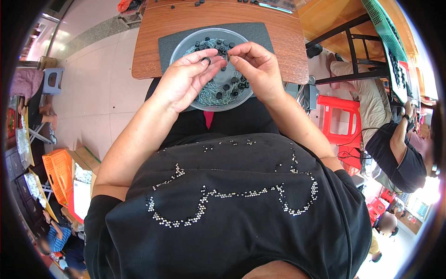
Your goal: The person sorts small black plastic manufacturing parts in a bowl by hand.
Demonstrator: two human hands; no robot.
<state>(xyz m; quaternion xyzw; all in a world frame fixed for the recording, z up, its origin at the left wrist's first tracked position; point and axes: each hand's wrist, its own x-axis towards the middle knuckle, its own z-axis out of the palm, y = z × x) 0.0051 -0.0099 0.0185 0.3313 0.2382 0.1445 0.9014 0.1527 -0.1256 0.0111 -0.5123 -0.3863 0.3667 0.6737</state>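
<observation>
A clear round plastic bowl (174,52) sits at the table's near edge, over my lap. Thin silvery pieces (211,95) like screws or nails lie in it with several small round black caps (226,87). Over its left side, my left hand (188,76) is palm up, with a small black ring-shaped part (206,60) between thumb and fingers. My right hand (258,67) is above the bowl's right side, thumb and forefinger pinched together near the left fingertips. A bit of something dark shows at that pinch, too small to name.
Under the bowl lies a dark grey mat (260,35) on the brown wooden table (148,42). Loose black caps (199,3) and a light-blue pen-like item (275,8) are at its far side. A red stool (341,103) and a seated co-worker (395,149) are on the right; an orange crate (56,174) is left.
</observation>
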